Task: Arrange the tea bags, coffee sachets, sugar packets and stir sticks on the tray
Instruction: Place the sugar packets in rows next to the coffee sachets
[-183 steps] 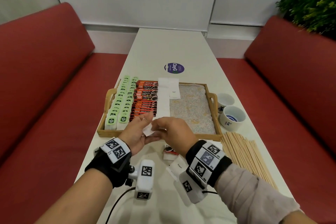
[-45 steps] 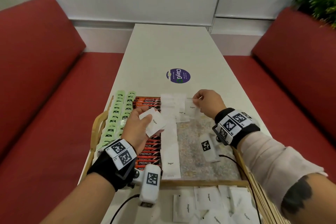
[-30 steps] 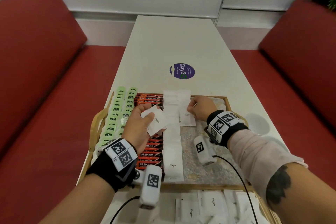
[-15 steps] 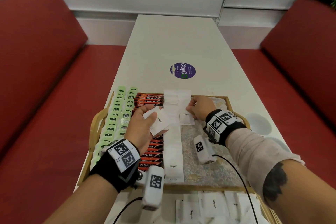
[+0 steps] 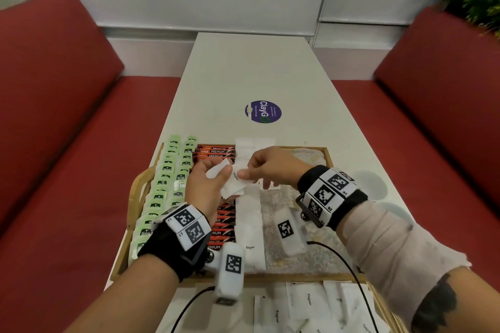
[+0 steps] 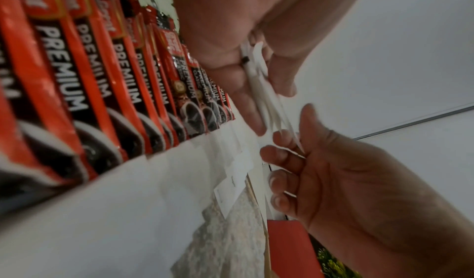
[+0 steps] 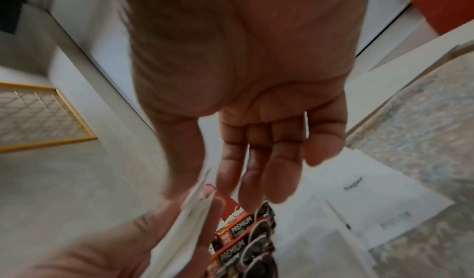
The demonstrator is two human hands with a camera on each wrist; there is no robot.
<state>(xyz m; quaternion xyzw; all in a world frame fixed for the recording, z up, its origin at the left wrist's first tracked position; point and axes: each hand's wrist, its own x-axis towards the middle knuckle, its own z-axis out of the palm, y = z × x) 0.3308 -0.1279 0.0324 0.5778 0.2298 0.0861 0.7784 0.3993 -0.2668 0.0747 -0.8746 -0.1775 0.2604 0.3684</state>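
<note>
Over the wooden tray [image 5: 270, 277], my left hand [image 5: 216, 171] grips a small stack of white sugar packets [image 5: 234, 184]. My right hand [image 5: 244, 174] has come up against it and pinches the edge of a packet between thumb and fingers. The left wrist view shows this stack [image 6: 266, 100] fanned out of my left hand [image 6: 256, 83], its tip caught in my right hand [image 6: 295, 134]. In the tray lie rows of green tea bags [image 5: 165, 184], red coffee sachets [image 5: 216, 150] and a column of sugar packets [image 5: 249, 219]. A second, short column [image 5: 266, 142] starts at the far rim.
Loose sugar packets [image 5: 305, 303] lie on the table in front of the tray. Wooden stir sticks [image 5: 384, 308] show at the lower right, partly behind my right arm. Two white cups [image 5: 370, 184] stand right of the tray. Red benches flank the table; a purple sticker [image 5: 263, 111] lies beyond.
My right hand has left the packet it laid in the second sugar column and moved left to the stack in my left hand. The left hand has barely moved.
</note>
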